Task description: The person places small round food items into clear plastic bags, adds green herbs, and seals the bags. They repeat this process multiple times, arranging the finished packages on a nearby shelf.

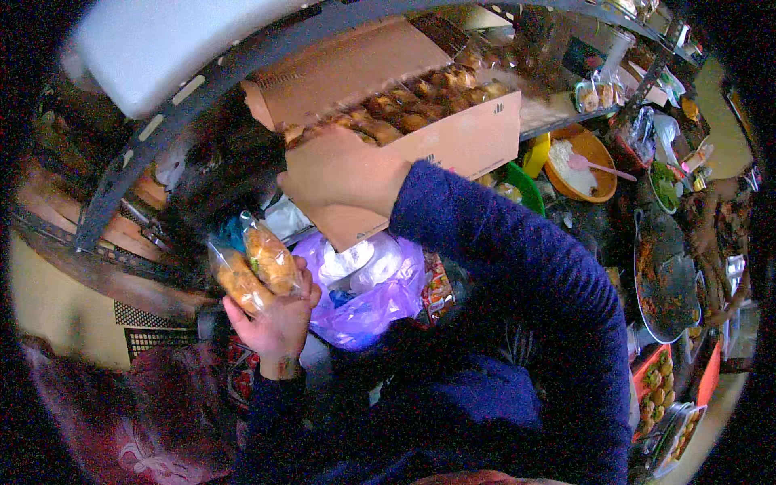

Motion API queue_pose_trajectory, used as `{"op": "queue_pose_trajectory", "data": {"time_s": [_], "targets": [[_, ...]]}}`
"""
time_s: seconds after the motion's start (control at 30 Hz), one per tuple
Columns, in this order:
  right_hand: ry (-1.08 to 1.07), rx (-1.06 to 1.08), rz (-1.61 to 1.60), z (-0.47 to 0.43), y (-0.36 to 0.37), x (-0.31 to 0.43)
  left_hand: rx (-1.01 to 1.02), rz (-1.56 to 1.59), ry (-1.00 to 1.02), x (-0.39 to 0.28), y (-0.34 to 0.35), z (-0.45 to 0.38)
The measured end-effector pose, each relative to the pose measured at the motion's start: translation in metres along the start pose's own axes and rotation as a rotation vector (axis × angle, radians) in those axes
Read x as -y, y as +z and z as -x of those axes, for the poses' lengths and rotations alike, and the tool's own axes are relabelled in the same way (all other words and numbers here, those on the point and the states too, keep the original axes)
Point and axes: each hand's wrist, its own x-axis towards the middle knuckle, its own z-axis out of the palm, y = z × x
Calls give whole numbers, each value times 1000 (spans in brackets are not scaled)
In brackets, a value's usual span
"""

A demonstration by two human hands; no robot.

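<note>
My left hand (273,333) grips a pair of filled bread rolls (260,267) in clear plastic wrapping, with bits of green showing in one. Farther up, my right hand (351,173) is blurred at the left end of an open cardboard box (473,136). Its fingers overlap the box edge, and I cannot tell whether they hold anything. Inside the box, several brown wrapped rolls (418,106) are packed together, and the lid (357,66) is folded back. A purple plastic bag (370,303) with white and clear plastic in it lies below the box.
Slotted metal shelving (163,121) arches around the box. To the right are an orange bowl (597,188) of white food with a pink spoon (600,167), a green basin (524,188), and a large pan (667,285). An orange tray (639,376) of filled rolls stands lower right.
</note>
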Motion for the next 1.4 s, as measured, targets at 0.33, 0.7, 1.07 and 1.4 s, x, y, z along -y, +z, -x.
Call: {"op": "queue_pose_trajectory", "data": {"time_s": [0.33,0.7,1.07,1.4], "targets": [[-161,-312,-529,66,-26,10,210,222,35,25,14,-4],[319,-116,-1061,155,-30,-7,-1,-760,-289,72,54,5],[225,-80,-1322,97,-115,-141,63,-967,325,48,54,-27],[-122,-29,-301,-52,-47,-276,141,-1015,236,68,34,-22]]}}
